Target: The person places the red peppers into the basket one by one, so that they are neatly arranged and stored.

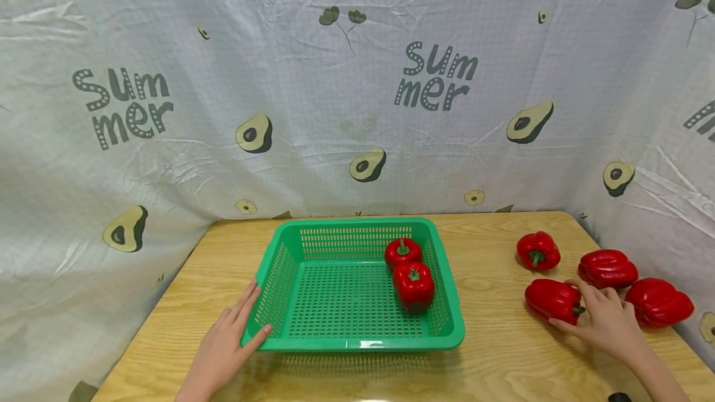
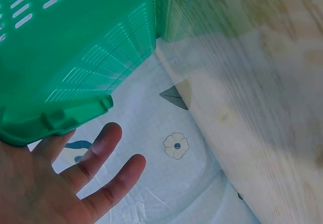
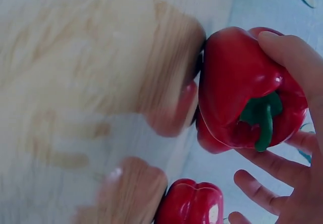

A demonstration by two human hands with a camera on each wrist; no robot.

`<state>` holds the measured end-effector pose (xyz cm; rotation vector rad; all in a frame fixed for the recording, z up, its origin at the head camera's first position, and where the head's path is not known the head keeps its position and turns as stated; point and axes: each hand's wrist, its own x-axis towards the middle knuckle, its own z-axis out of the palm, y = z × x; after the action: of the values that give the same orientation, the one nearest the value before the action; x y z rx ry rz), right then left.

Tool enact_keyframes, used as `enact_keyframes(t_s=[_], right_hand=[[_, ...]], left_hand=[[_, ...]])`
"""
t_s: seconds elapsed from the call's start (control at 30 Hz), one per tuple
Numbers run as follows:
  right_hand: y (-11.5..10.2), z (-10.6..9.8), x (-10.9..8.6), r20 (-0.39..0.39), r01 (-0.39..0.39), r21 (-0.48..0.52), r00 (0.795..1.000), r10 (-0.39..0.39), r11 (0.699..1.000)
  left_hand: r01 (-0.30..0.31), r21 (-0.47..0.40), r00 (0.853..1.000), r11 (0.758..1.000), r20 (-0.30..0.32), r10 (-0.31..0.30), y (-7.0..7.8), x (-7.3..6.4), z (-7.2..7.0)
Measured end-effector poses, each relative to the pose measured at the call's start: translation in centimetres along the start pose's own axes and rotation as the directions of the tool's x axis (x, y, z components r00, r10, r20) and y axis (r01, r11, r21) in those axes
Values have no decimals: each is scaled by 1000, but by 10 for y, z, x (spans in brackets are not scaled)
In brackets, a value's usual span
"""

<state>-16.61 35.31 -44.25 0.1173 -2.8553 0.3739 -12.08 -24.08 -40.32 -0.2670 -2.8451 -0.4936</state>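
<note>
My right hand [image 1: 606,321] holds a red bell pepper [image 1: 550,300] on the table, thumb on one side and fingers on the other. In the right wrist view that pepper [image 3: 237,88] shows its green stem facing the palm. My left hand [image 1: 226,334] lies against the left rim of a green plastic basket [image 1: 357,344], its fingers fairly straight. The left wrist view shows fingers [image 2: 96,153] spread beneath the basket's edge [image 2: 75,118]. Inside the basket, at its right side, stand two red bell peppers, one behind [image 1: 402,256] and one in front [image 1: 413,287].
Three more red bell peppers lie around my right hand: one at the back [image 1: 538,250], one behind the knuckles [image 1: 607,268] and one to the right [image 1: 659,303]. The wooden table [image 1: 491,352] meets a patterned cloth [image 1: 313,110] at its back and sides.
</note>
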Motion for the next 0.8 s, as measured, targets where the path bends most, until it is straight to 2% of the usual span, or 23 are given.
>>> enact_keyframes(t_s=[0.2, 0.33, 0.5, 0.67, 0.8], right_hand=[[-8, -1, 0, -116, 89, -20, 989, -90, 996], [-16, -3, 2, -157, 143, -11, 977, -143, 990], [-27, -7, 11, -189, 228, -24, 955, -228, 973], [-44, -12, 19, -178, 268, -1, 948, -264, 963], [-58, -14, 26, -185, 313, -6, 933, -309, 950]], left_hand=[[-3, -1, 1000, 1000, -4, 3, -1, 0, 0], [-4, -5, 1000, 1000, -3, 4, -1, 0, 0], [-6, -8, 1000, 1000, -10, 6, 0, -1, 1], [-10, -8, 1000, 1000, -13, 10, 0, -2, 1], [-19, -16, 1000, 1000, -18, 18, -1, -1, 1]])
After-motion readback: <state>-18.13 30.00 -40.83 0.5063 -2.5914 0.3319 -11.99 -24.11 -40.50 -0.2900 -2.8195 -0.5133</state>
